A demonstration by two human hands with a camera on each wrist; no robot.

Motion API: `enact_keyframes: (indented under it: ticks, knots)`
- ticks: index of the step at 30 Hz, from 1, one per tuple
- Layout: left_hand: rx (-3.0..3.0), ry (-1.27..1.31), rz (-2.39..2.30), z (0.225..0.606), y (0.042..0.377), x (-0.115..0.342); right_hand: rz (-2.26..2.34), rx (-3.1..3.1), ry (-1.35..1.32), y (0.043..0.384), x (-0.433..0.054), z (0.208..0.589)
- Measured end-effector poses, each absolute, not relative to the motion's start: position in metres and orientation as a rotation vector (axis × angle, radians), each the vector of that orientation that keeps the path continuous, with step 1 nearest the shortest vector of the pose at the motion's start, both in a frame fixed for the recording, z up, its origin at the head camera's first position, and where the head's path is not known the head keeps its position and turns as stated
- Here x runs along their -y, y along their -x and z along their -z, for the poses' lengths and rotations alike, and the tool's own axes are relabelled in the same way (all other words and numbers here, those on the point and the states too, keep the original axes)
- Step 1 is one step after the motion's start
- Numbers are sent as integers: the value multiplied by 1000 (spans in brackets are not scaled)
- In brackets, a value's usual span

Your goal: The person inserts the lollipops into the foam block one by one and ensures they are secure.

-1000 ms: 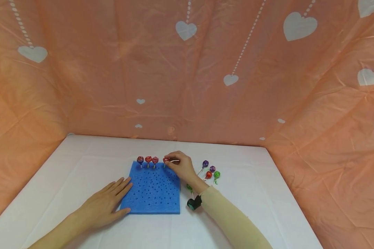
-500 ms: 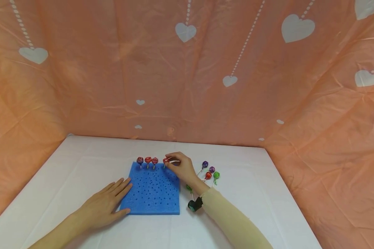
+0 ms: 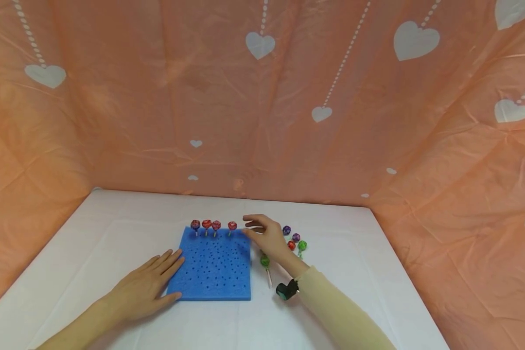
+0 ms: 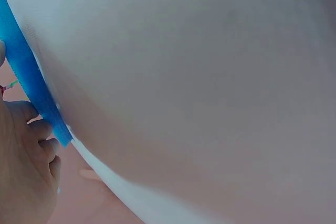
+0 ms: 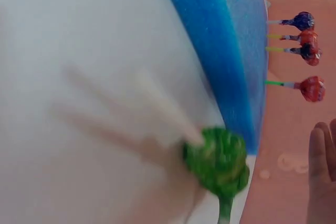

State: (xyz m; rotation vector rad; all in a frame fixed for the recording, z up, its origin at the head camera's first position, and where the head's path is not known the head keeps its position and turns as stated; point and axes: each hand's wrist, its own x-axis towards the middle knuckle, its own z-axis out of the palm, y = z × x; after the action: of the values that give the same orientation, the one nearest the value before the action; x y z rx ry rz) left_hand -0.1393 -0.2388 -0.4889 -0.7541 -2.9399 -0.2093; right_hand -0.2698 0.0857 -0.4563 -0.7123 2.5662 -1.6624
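Note:
A blue foam board (image 3: 214,291) dotted with small holes lies on the white table. Along its far edge stand several wrapped lollipops on upright sticks; the rightmost is a red lollipop (image 3: 232,225) with a green stick. My left hand (image 3: 144,287) lies flat, its fingers over the board's left edge. Just right of the red lollipop, my right hand (image 3: 269,238) hovers at the far right corner with fingers parted and nothing between them. The right wrist view shows the hand (image 5: 323,166) apart from the red lollipop (image 5: 313,88).
Right of the board lies a green lollipop (image 3: 265,261), under my right wrist. Farther right are a purple lollipop (image 3: 286,230), an orange-red lollipop (image 3: 291,245) and another green lollipop (image 3: 303,245). A black wrist camera (image 3: 287,290) sits on my right wrist. Orange curtains enclose the table.
My right hand has let go of the red lollipop and moved right, away from it. That lollipop stays upright in the board. The left hand has stayed in place.

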Motion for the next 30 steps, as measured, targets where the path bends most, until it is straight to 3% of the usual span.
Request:
enact_keyframes:
  ticks: [8, 18, 30]
  knots:
    - [2954, 744, 218, 488, 138, 239, 1624, -2620, 677, 262, -114, 455]
    - [2954, 744, 234, 487, 138, 239, 1394, -2693, 815, 251, -148, 465]
    - [2970, 745, 234, 487, 139, 238, 1198, -2671, 801, 241, -156, 473]
